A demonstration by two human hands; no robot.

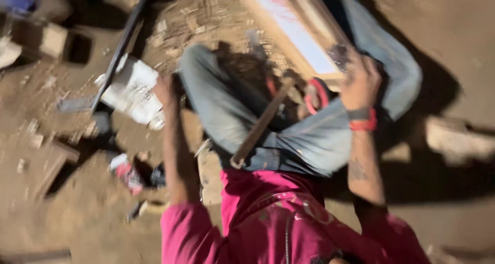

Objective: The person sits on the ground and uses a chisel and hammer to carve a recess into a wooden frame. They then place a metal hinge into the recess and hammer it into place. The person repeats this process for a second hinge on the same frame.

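Scanning from the left: wood offcuts (51,40) and chips lie on the dirt floor (93,212), with a dark bar (121,45) running over a crumpled white paper (131,91). The person sits cross-legged in grey trousers and a magenta shirt. Left hand (166,91) reaches down by the knee, just beside the paper; blur hides the fingers, so I cannot tell whether they are apart or closed. A hammer (260,122) rests across the lap, wooden handle toward the body. Right hand (361,83), red band at the wrist, has its fingers clamped on the near edge of a wooden-framed panel (296,29) that leans over the right leg. Judged stiff, fairly light, awkwardly wide; the frame rail looks the surest place to grip.
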